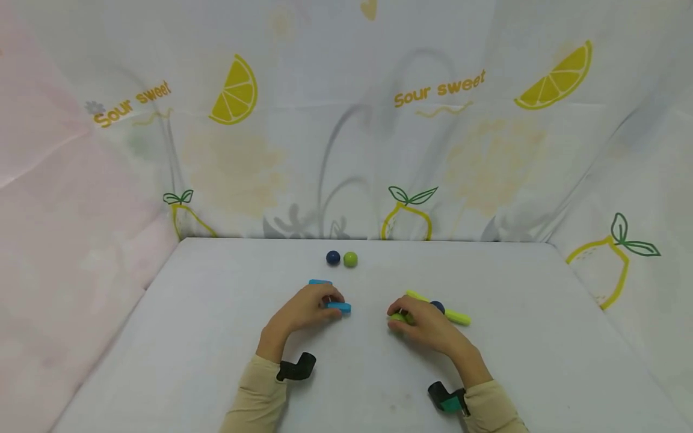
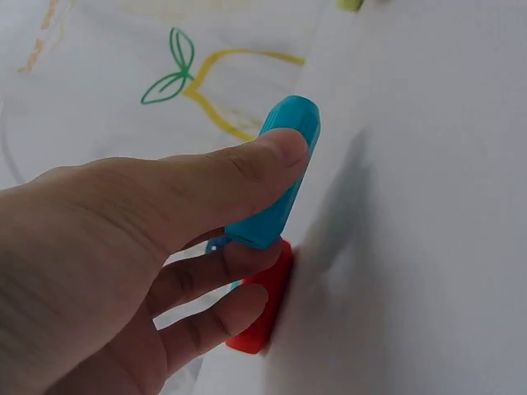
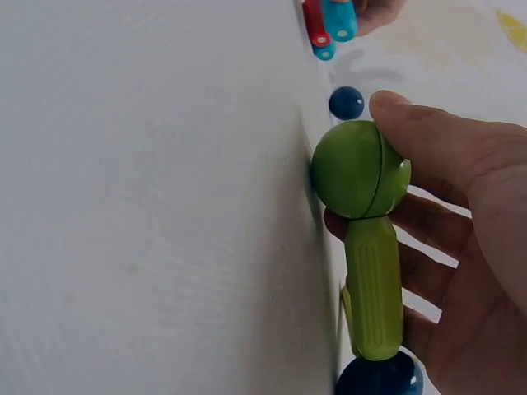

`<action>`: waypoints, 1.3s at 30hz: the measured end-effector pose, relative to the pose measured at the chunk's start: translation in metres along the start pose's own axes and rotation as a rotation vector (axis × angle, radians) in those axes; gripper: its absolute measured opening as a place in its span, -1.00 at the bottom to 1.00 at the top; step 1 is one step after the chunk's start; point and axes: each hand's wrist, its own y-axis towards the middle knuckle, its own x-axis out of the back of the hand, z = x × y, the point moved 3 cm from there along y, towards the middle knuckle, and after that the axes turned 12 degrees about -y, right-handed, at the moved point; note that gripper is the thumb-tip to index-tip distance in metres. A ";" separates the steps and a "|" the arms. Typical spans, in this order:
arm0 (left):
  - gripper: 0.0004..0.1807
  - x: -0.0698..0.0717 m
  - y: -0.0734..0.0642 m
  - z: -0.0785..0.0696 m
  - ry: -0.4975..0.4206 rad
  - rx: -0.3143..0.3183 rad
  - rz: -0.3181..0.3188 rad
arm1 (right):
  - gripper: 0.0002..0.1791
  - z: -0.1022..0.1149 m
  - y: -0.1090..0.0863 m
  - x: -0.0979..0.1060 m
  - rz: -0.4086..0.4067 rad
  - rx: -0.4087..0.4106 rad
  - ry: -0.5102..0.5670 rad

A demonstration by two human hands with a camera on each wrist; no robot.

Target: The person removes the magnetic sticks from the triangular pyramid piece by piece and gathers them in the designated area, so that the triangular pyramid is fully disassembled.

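Note:
My left hand (image 1: 305, 308) pinches a short blue bar (image 2: 276, 193) between thumb and fingers, tilted over the white table. Under its other fingers lies a red bar (image 2: 268, 304), which the hand hides in the head view. Another blue bar (image 1: 320, 282) lies just beyond that hand. With my right hand (image 1: 430, 325) I grip a green ball (image 3: 350, 169), thumb on one side and fingers on the other. A green ribbed bar (image 3: 375, 288) adjoins the ball; whether they are joined I cannot tell. A dark blue ball (image 3: 380, 377) is at the bar's other end.
At the back of the white table (image 1: 216, 361) a navy ball (image 1: 332, 258) and a green ball (image 1: 351, 259) sit side by side. Yellow-green rod pieces (image 1: 457, 317) lie by the right hand. A printed cloth (image 1: 325, 150) hangs behind the table.

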 end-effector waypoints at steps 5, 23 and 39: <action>-0.83 0.012 -0.007 0.009 -0.043 0.051 -0.071 | -0.78 -0.001 -0.002 0.005 -0.004 -0.003 0.023; -0.79 0.020 -0.013 0.026 0.089 0.169 -0.205 | -0.82 -0.011 -0.008 0.017 -0.006 0.069 -0.012; -0.68 -0.028 0.010 -0.023 0.037 -0.053 -0.011 | -0.81 0.006 0.000 0.007 -0.049 0.078 -0.060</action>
